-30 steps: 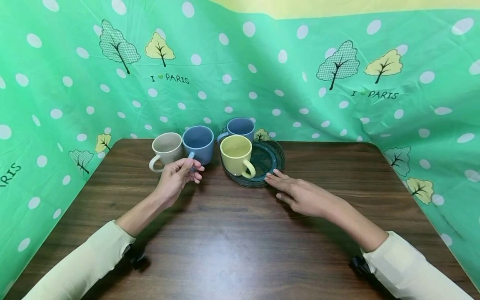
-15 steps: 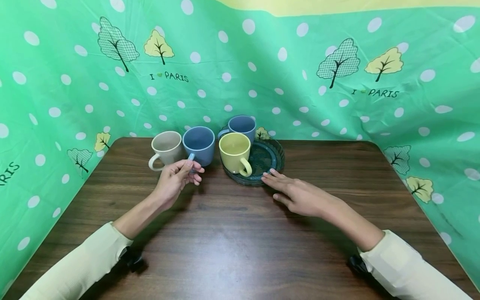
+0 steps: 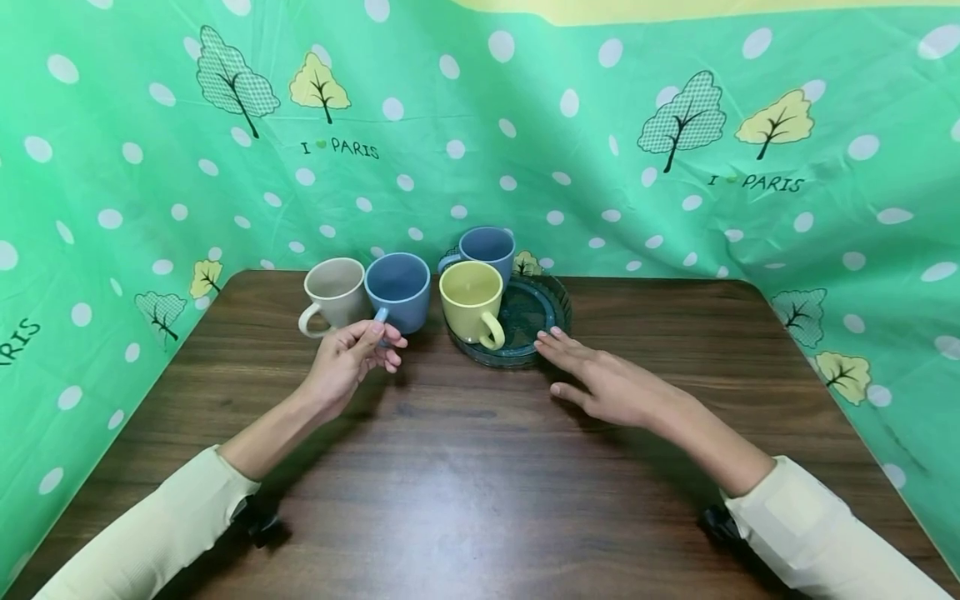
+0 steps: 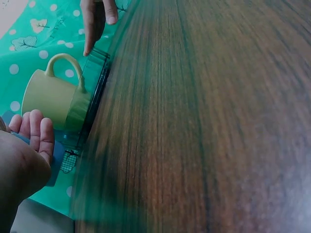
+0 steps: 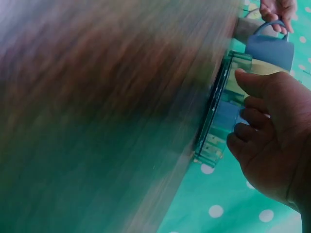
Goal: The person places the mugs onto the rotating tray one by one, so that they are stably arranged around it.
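"Since you're going by size, what comes first?"

"Green dotted cloth (image 3: 570, 204), hanging behind and along both sides of the table (image 3: 465, 483). That's dark brown wood."

"And on the table?"

"A clear round dish (image 3: 528, 318), near the far edge."

"Where are the person's hands?"

"The right hand (image 3: 603, 383) is at the near right of the dish, palm down, fingers out straight, tips at the rim. I can't tell if they press on it. The left hand (image 3: 347, 367) has thumb and finger pinching the handle of a blue mug (image 3: 400, 296)."

"Where is that mug?"

"Left of the dish and apart from it, upright, right beside a grey mug (image 3: 339, 300). I can't see whether its base touches the wood."

"Any other mugs?"

"Two. A yellow mug (image 3: 467, 307) stands upright in the left part of the dish. Behind it is a second blue mug (image 3: 491, 242), its base hidden in the head view."

"Smallest thing?"

"The loose handles: the yellow handle (image 3: 492, 331) points toward the near right, the grey handle (image 3: 309, 321) toward the near left."
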### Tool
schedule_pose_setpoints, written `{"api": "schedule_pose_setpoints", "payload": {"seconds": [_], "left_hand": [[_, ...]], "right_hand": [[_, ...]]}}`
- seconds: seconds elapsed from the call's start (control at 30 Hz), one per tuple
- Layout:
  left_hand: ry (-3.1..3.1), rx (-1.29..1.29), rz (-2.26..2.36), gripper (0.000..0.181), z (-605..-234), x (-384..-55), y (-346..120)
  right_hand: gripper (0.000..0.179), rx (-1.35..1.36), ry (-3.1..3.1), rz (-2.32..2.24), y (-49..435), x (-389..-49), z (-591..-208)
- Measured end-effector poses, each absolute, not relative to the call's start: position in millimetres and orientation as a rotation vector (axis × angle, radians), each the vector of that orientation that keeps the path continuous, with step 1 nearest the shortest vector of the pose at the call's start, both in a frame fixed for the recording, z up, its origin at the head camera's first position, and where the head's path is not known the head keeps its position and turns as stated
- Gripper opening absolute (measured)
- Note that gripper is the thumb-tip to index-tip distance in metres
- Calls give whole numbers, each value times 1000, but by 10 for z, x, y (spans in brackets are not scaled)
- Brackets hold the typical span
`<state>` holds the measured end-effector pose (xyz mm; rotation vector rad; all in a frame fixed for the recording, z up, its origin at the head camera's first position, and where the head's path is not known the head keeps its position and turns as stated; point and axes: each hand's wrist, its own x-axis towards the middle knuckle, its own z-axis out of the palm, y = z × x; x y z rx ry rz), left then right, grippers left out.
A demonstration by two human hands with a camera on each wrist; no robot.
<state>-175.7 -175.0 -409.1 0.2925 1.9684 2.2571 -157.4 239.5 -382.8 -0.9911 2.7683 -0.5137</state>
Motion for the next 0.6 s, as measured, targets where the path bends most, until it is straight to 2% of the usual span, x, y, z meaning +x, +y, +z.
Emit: {"api": "schedule_pose_setpoints", "payload": {"seconds": [0.6], "left_hand": [[1929,404,2255,29,-4098,-1661,-1768]], "right_hand": [[70,-877,2821,-437,2551,-1674,-3841]]}}
